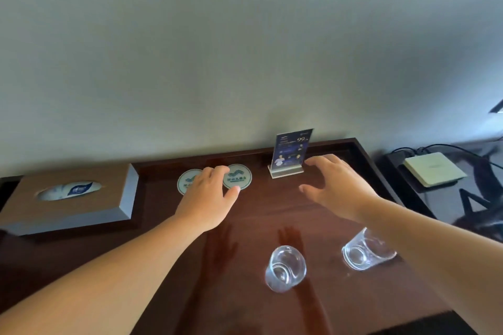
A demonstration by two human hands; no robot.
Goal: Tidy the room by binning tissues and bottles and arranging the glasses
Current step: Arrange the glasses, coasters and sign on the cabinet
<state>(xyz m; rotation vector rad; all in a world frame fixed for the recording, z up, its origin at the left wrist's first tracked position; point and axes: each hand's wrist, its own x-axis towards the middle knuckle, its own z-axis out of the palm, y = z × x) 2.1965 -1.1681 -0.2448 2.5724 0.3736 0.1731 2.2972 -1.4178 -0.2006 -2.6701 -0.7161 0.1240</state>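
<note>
Two clear drinking glasses stand on the dark wooden table [163, 239]: one glass [285, 268] near the front middle, the other glass [367, 251] to its right, partly behind my right forearm. Two round white coasters lie near the wall; my left hand [208, 198] rests over the left coaster [186, 181], fingertips touching the right coaster [239, 175]. My right hand [334, 185] hovers open, fingers spread, just right of a small blue sign stand [290, 153]. Neither hand holds anything.
A brown tissue box [68, 198] with a tissue showing in its slot sits at the table's left, against the wall. To the right, beyond the table's raised edge, a pale flat device [431, 168] with black cables lies on a lower surface.
</note>
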